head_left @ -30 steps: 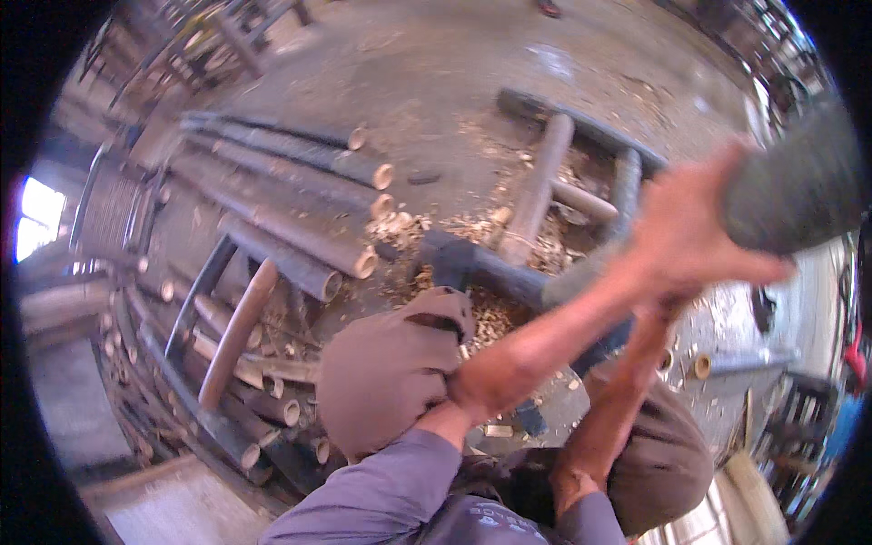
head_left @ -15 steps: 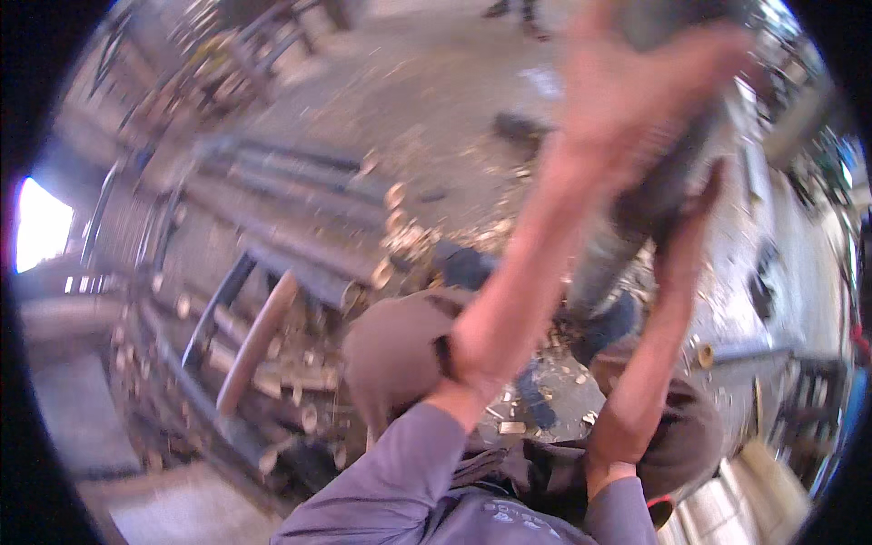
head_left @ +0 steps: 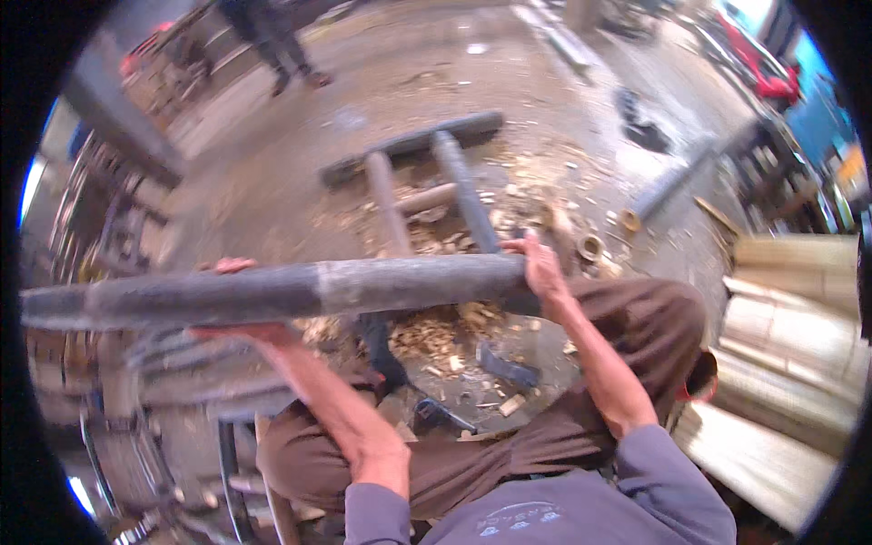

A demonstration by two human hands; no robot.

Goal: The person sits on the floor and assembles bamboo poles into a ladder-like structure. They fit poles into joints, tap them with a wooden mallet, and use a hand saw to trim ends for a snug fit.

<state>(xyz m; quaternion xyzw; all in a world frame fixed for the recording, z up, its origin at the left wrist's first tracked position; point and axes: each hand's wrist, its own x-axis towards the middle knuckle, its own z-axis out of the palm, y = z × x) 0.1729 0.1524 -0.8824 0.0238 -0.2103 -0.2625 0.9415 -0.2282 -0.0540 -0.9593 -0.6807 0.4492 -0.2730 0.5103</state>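
A long, thick, dark bamboo pole (head_left: 400,280) runs nearly level across the view above my knees, with a paler band near its middle. My left hand (head_left: 250,334) supports it from below on the left, its fingertips showing over the far side. My right hand (head_left: 545,277) is wrapped round the right end, thumb and fingers near the cut edge. The pole's left end reaches the rim of the view. Under and beyond the pole stands a low frame (head_left: 386,195) of two bars, a rung and a dark crosspiece.
Pale wood chips (head_left: 436,341) litter the floor between my legs. A dark flat piece (head_left: 507,368) lies among them. Cut hollow tubes (head_left: 590,247) lie to the right, with stacked pale slabs (head_left: 781,363) beside my right knee. Another person's legs (head_left: 282,45) stand at far left.
The pole has swung from pointing away at upper right to lying across, left to right. My left hand has moved left and lower with it. The view has turned too.
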